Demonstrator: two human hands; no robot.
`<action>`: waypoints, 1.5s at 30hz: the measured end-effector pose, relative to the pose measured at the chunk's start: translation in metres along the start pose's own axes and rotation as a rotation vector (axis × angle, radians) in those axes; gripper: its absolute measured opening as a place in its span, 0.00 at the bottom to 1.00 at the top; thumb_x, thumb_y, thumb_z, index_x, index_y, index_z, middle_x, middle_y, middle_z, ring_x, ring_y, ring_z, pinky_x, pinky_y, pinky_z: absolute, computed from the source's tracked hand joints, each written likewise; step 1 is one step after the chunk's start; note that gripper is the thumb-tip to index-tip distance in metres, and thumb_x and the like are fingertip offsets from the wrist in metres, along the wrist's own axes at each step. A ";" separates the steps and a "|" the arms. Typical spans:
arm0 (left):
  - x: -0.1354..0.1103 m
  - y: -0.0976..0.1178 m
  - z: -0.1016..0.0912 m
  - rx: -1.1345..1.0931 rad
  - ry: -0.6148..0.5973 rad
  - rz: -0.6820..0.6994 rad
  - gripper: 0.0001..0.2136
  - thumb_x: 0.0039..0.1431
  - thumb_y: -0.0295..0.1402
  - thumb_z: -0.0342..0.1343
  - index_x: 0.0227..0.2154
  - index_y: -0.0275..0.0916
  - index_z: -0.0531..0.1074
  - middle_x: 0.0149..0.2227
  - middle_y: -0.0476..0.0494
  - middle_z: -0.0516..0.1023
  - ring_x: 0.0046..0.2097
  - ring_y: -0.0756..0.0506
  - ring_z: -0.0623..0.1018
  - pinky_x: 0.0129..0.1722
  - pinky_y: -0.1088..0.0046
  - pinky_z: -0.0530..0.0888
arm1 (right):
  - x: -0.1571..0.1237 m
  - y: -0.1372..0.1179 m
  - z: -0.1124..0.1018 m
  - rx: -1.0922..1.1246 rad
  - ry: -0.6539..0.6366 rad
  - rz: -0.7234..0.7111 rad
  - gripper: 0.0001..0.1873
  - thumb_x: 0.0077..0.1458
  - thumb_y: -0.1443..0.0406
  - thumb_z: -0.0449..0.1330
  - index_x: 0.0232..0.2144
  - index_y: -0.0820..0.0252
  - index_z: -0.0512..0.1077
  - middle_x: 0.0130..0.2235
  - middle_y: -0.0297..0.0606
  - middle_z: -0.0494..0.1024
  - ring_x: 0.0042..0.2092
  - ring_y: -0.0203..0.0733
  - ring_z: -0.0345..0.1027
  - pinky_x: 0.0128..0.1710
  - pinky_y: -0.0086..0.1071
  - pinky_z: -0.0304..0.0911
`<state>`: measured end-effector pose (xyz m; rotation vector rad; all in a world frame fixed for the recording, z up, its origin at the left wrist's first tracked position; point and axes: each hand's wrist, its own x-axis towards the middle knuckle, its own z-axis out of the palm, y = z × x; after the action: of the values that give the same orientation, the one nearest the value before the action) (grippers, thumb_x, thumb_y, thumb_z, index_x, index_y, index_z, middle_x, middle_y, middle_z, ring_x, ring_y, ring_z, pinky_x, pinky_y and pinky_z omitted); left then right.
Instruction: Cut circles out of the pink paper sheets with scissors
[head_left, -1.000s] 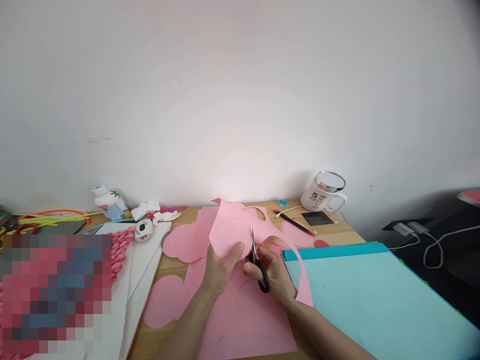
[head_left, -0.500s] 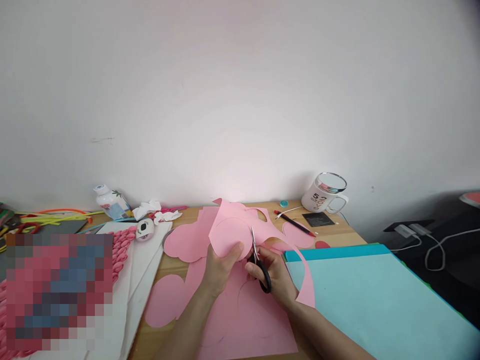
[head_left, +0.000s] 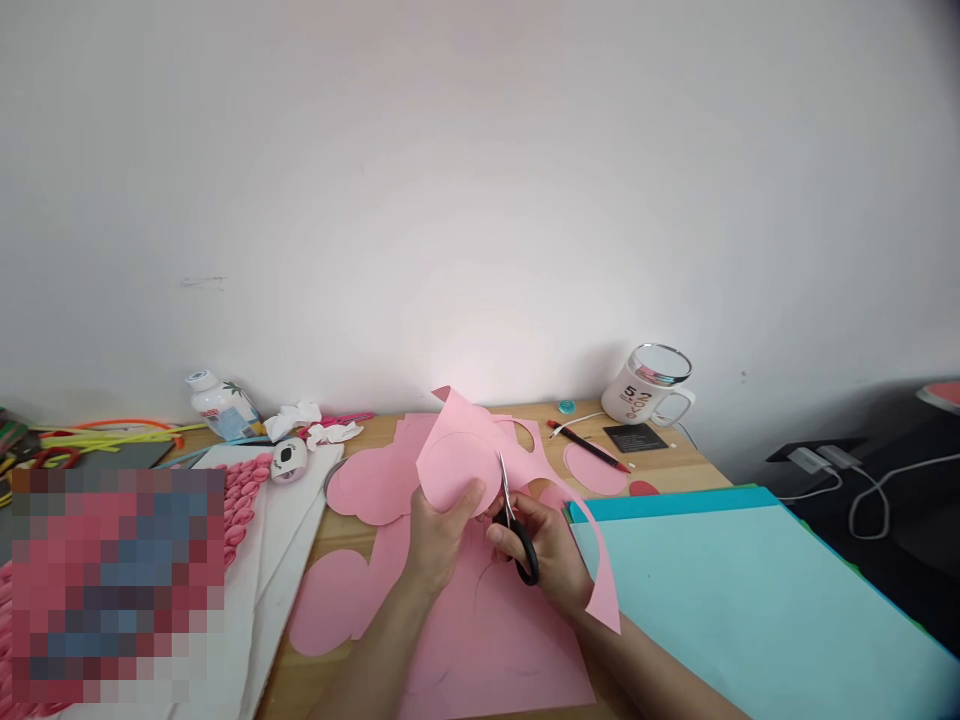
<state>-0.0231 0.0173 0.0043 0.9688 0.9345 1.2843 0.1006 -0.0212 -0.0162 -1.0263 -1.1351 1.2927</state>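
My left hand (head_left: pixel 442 535) grips a pink sheet of paper (head_left: pixel 459 465), its thumb pressed on a drawn round outline. Black-handled scissors (head_left: pixel 521 535) sit in my right hand (head_left: pixel 551 550), fingers through the loops. Their blades point up along the right side of the outline, against the paper. A curved pink offcut (head_left: pixel 604 560), joined to the sheet, arcs over my right wrist. Beneath my hands lies another pink sheet (head_left: pixel 495 660) with pencil curves. Rounded pink cutouts (head_left: pixel 330 605) rest at its left.
A white mug (head_left: pixel 634 390), a black-and-red pen (head_left: pixel 589 447) and a black card (head_left: pixel 636 438) are at the back right. Light blue sheets (head_left: pixel 750 600) lie right. White boards (head_left: pixel 281 560), a white bottle (head_left: pixel 223 405) and crumpled tissue (head_left: pixel 296 415) are left.
The held sheet has turned slightly, its top corner rising and shifting right. The offcut's tail has swung left and down. My right hand and the scissors have moved slightly left.
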 end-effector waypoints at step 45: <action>0.000 -0.003 0.000 -0.004 -0.022 -0.029 0.15 0.42 0.35 0.66 0.33 0.32 0.77 0.34 0.38 0.81 0.37 0.42 0.78 0.37 0.67 0.75 | 0.001 -0.002 -0.006 -0.058 -0.005 -0.022 0.15 0.44 0.55 0.67 0.24 0.58 0.67 0.23 0.31 0.64 0.27 0.37 0.58 0.26 0.29 0.57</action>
<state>-0.0219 0.0174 0.0019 0.9606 0.9255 1.2489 0.1068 -0.0195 -0.0147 -1.0506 -1.1905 1.2521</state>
